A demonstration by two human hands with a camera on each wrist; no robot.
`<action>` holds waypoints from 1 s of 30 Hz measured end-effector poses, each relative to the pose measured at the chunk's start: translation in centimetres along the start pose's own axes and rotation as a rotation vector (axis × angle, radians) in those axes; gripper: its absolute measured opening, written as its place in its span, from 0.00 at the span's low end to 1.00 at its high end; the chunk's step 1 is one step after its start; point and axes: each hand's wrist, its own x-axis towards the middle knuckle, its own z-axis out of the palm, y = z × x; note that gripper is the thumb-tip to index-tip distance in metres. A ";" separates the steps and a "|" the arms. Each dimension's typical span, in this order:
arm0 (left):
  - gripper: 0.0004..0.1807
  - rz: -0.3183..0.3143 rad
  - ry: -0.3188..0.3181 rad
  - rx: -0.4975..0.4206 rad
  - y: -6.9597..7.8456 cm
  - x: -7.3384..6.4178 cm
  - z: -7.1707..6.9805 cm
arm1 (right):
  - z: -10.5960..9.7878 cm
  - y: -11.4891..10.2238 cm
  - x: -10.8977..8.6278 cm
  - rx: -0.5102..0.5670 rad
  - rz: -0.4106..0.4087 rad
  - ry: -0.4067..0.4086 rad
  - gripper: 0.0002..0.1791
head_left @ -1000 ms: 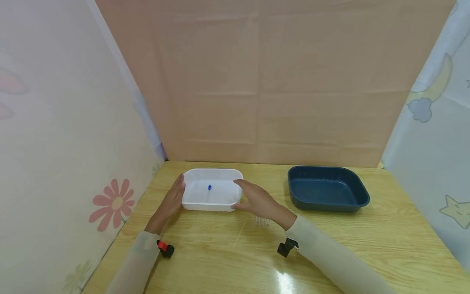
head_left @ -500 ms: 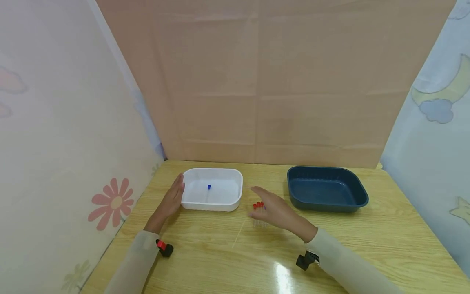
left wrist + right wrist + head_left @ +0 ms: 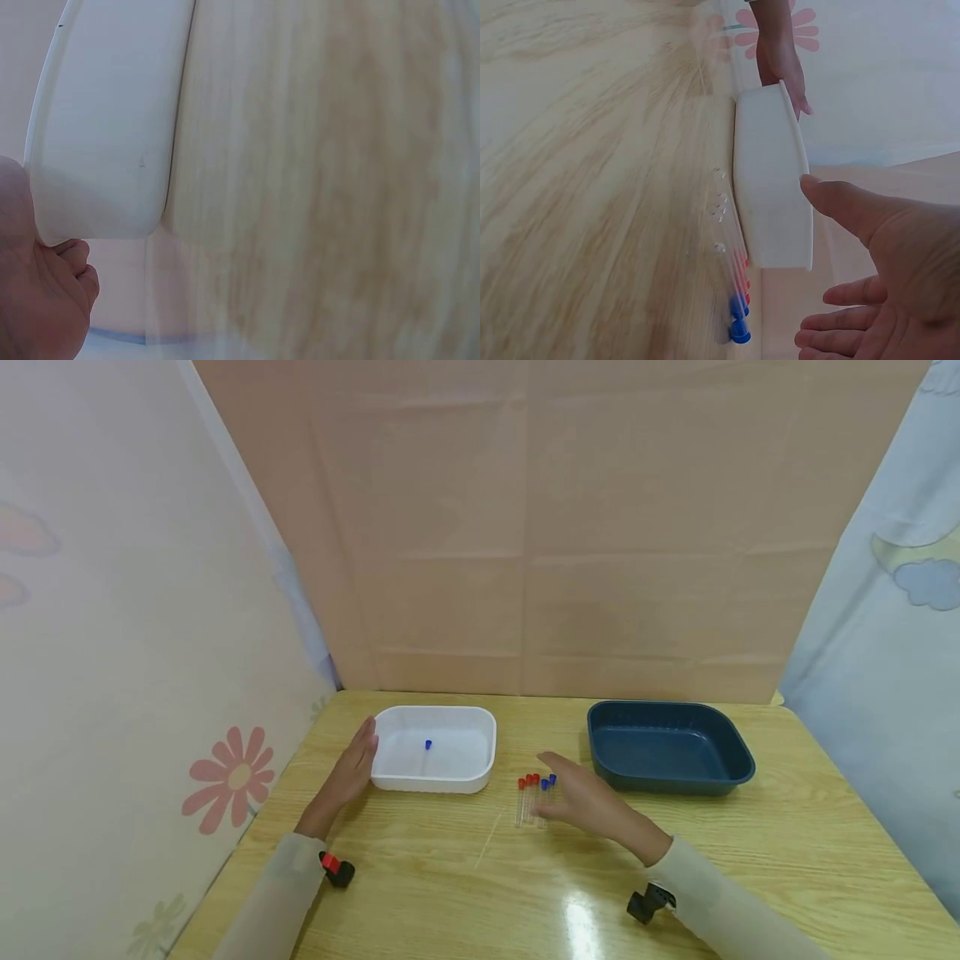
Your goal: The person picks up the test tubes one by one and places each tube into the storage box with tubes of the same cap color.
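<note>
My left hand (image 3: 351,772) rests along the left end of a white plastic tray (image 3: 433,784), fingers straight against its side. One clear tube with a blue cap (image 3: 428,745) lies inside that tray. To the tray's right, several thin clear tubes lie side by side on the table: three have red caps (image 3: 528,780) and two have blue caps (image 3: 545,785). Over their right side hovers my right hand (image 3: 592,802), thumb and fingers spread, holding nothing. In the right wrist view its fingers (image 3: 840,330) are apart from the tubes.
A dark blue tray (image 3: 671,787) stands at the back right of the wooden table (image 3: 465,893). Brown paper (image 3: 525,543) hangs behind, and patterned cloth (image 3: 150,610) closes off both sides.
My right hand has left the white tray's right end and moved rightward past the tubes, uncovering their red and blue caps. The left hand has stayed against the tray.
</note>
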 end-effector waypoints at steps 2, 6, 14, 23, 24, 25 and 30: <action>0.35 0.003 0.003 0.007 -0.1 0.0 0.0 | 0.1 0.4 0.0 -0.002 0.015 -0.016 0.51; 0.34 0.005 0.004 0.006 -0.1 0.0 0.1 | 0.3 1.2 -0.1 -0.012 0.027 -0.035 0.52; 0.36 0.004 -0.003 0.004 -0.2 0.1 0.1 | 0.6 2.7 -0.1 -0.018 0.071 -0.092 0.57; 0.35 -0.020 -0.014 0.011 -0.1 0.1 0.0 | 0.8 3.5 0.0 -0.002 0.089 -0.125 0.58; 0.35 -0.022 -0.016 0.010 -0.1 0.1 0.0 | 0.8 3.6 0.0 -0.001 0.088 -0.126 0.59; 0.35 -0.022 -0.017 0.010 -0.1 0.1 0.0 | 0.8 3.7 0.1 -0.002 0.087 -0.126 0.59; 0.35 -0.016 -0.013 0.005 0.0 0.1 0.0 | 0.9 3.8 0.2 -0.001 0.078 -0.132 0.59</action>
